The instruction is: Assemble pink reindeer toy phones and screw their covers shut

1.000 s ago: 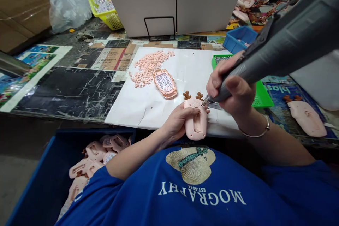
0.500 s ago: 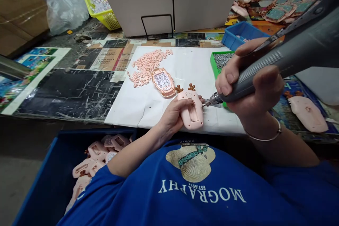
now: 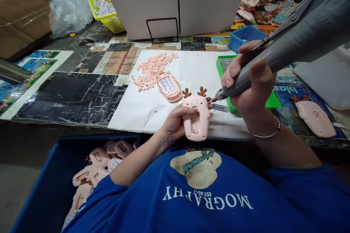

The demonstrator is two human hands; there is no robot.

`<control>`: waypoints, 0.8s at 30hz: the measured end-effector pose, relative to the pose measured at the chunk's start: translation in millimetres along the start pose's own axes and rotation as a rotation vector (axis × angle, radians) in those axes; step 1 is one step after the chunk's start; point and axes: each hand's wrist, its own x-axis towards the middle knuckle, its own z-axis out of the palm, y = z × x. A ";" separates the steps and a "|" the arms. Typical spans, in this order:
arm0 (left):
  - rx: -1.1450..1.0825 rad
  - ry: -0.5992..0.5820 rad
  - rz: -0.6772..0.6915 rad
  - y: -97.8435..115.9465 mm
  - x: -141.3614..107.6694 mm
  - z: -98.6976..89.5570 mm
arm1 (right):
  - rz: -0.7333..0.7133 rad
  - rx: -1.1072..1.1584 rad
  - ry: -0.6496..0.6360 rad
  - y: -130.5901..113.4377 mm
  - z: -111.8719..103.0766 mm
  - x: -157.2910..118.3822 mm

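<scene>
My left hand [image 3: 175,122] is closed around a pink toy phone [image 3: 199,127] with brown antlers, its back and open battery slot facing up. In my right hand [image 3: 253,87] is a grey electric screwdriver [image 3: 295,32], pointing down to the left. Its tip is close to the upper right edge of the toy; whether they touch I cannot tell. On the white sheet [image 3: 197,69] lie a pink front shell with a keypad [image 3: 168,84] and a heap of small pink pieces [image 3: 153,67]. Behind my right hand is a green tray [image 3: 273,101] of small metal screws.
A blue bin [image 3: 51,167] at lower left holds several pink toy bodies [image 3: 100,157]. Another antlered body [image 3: 317,118] lies at right. A large white carton [image 3: 207,11], a yellow basket [image 3: 115,22] and a small blue tray [image 3: 235,42] stand at the back.
The toy phone has tilted more upright and come slightly nearer to me. My right hand and the screwdriver have shifted a little left, with the tip now higher along the toy's edge.
</scene>
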 end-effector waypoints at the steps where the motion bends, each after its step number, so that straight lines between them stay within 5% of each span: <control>1: 0.019 -0.005 0.008 -1.2 0.8 0.7 | 0.001 0.001 -0.005 1.8 0.6 0.7; 12: -0.052 0.230 0.133 -5.9 19.5 -3.3 | -0.048 0.121 -0.033 -19.0 6.1 -7.6; 18: -0.040 0.251 0.216 -0.4 23.3 2.5 | 0.058 0.105 -0.158 -23.1 10.2 -22.3; 24: -0.059 0.248 0.218 2.2 24.8 5.3 | 0.014 0.147 -0.171 -15.8 8.7 -22.4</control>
